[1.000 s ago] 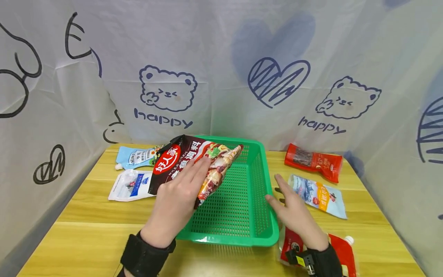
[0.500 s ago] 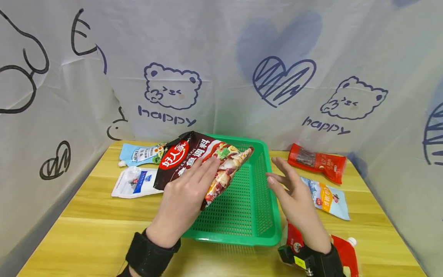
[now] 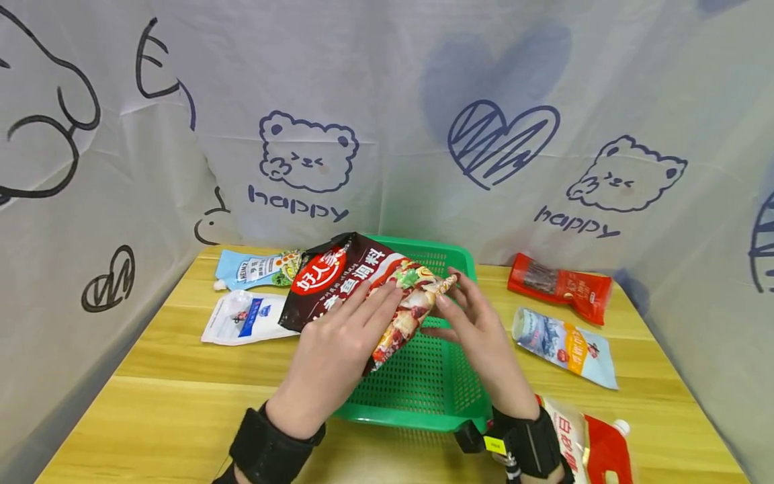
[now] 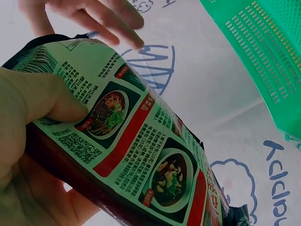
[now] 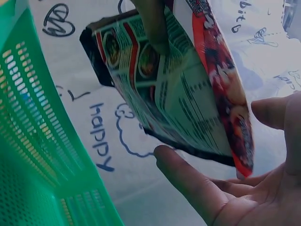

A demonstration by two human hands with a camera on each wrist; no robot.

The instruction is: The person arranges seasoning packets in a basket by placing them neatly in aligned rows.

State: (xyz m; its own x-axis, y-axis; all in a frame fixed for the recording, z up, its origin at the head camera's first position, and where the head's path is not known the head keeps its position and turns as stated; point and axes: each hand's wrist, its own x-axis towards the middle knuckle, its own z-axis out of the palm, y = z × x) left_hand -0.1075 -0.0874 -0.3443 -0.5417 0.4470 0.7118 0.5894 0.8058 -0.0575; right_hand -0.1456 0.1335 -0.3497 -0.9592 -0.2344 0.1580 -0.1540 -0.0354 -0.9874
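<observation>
Gripping a brown packet (image 3: pixel 370 267) above the left side of a green basket (image 3: pixel 417 418), the person's left hand (image 3: pixel 338 349) keeps its thumb on the back; the right hand (image 3: pixel 484 339) spreads around the packet's corner, contact unclear. Farther off, a red packet (image 3: pixel 562 288) lies on the table (image 3: pixel 175 403); a white curtain (image 3: pixel 399 74) hangs behind.

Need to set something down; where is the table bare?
Bare: the table nearer than the white pouch, left of the basket. Crowded: far left, at the blue pouch; right, with red packet, orange-banded packet and spouted pouch.
</observation>
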